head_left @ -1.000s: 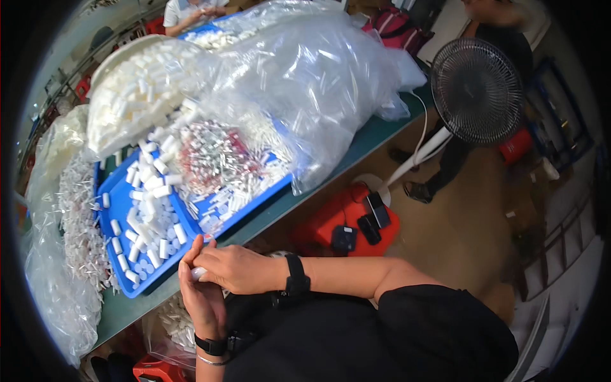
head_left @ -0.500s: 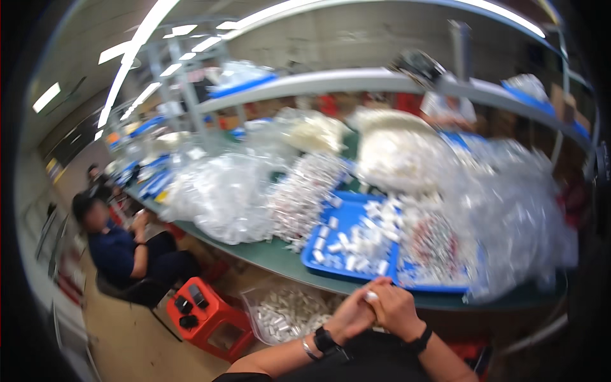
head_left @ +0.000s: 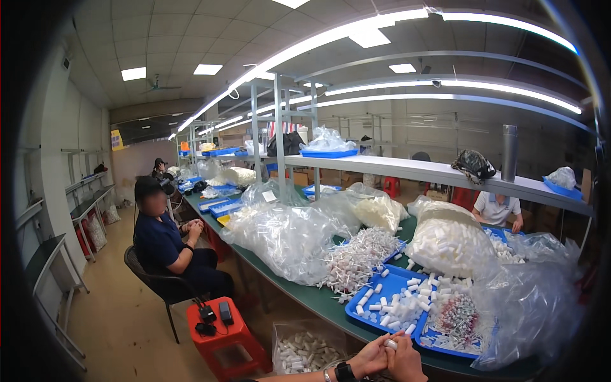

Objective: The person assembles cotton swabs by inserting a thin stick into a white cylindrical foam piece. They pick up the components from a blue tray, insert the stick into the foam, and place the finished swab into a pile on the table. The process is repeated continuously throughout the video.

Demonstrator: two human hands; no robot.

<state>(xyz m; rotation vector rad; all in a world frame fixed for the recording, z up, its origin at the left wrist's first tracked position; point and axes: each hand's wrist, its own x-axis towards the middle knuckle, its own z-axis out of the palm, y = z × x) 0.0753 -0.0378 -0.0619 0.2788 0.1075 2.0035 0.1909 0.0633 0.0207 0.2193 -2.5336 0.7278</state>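
Note:
At the lower edge, my left hand (head_left: 371, 358) and my right hand (head_left: 406, 363) come together at the table's front edge. Between their closed fingers is a small white cylinder (head_left: 391, 344), with its end facing up. Just beyond them lies a blue tray (head_left: 354, 308) with white cylinders and translucent caps scattered in it. A second blue tray (head_left: 439, 348) adjoins it on the right, heaped with thin white and reddish stick-like parts (head_left: 459, 316). Another pile of such sticks (head_left: 359, 261) sits behind the first tray.
Large clear plastic bags (head_left: 280, 239) cover the green table (head_left: 305, 299); one bulging bag (head_left: 452, 239) holds white cylinders. A clear bag of cylinders (head_left: 307, 351) stands below. A red stool (head_left: 223, 334) carries black adapters. Co-workers sit at left (head_left: 167, 235) and across the table (head_left: 496, 209).
The view has swung up and left, so my hands now sit lower in the picture. They remain together around the white cylinder.

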